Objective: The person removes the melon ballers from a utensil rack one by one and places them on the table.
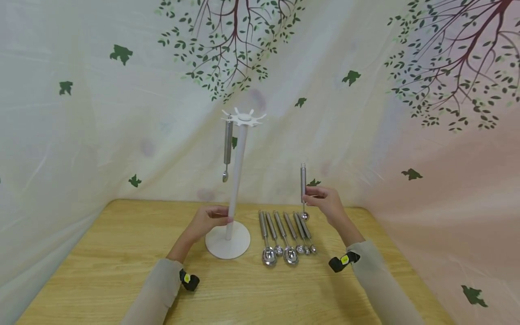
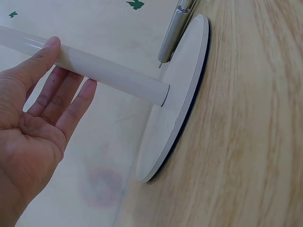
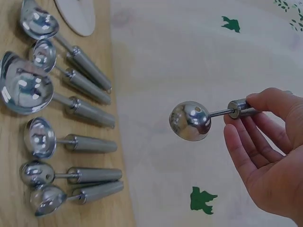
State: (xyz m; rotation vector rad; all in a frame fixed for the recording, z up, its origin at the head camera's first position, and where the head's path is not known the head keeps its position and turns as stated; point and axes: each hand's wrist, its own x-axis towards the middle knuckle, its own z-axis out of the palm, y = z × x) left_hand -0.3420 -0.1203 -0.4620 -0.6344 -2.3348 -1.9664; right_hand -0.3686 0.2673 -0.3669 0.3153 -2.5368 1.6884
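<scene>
My left hand grips the white pole of a rack low down, thumb on one side and fingers on the other. The pole rises from a round white base to a ring of white hooks. From a left hook hangs a small metal scoop, head down. My right hand pinches a steel melon baller by the handle. It is upright above the table, its round bowl at the bottom with a small hole in it.
Between the base and my right hand, several steel scoops of different sizes lie in a row on the wooden table, handles toward the back. A pale cloth printed with leaves and branches hangs behind the table and at both sides.
</scene>
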